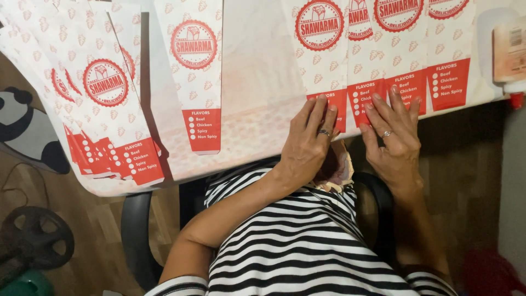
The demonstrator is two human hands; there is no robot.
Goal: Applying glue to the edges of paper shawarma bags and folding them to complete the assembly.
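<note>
- Left hand [308, 143] and right hand [395, 137] are laid flat, fingers spread, nothing pinched, on the lower ends of the paper bags [378, 66] at the table edge [252, 148].
- The bags are judged light, thin and easily creased; they are best taken at the red-printed bottom edge.
- Four overlapped bags are counted under the hands, one single bag [196, 71] lies mid-table, and a fanned stack [104, 109] lies apart, its count unclear.
</note>
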